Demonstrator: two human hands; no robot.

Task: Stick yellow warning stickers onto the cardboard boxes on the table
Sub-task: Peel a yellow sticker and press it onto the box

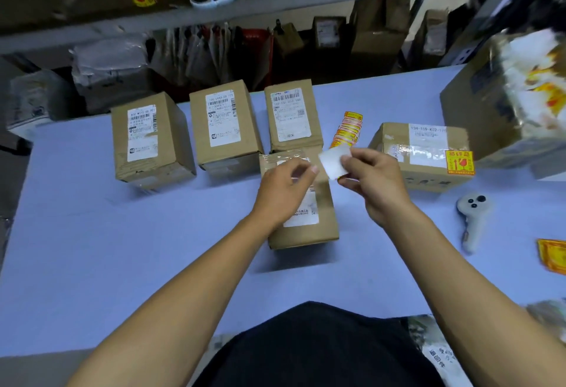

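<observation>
While right hand [372, 182] pinches white backing [334, 160], boxes [225, 127] shut.

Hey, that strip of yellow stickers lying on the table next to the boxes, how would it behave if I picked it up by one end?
The sticker strip looks thin and paper-like, so it would probably be floppy and hang down. It already lies unevenly on the table, suggesting it bends or curls easily. Probably very light.

Right box [428, 156]: label top reads "15N-159-K02-17…", cut off. Middle back box [225, 129]: "100-L953-00 771", uncertain. Other labels and yellow stickers too blurred.
</observation>
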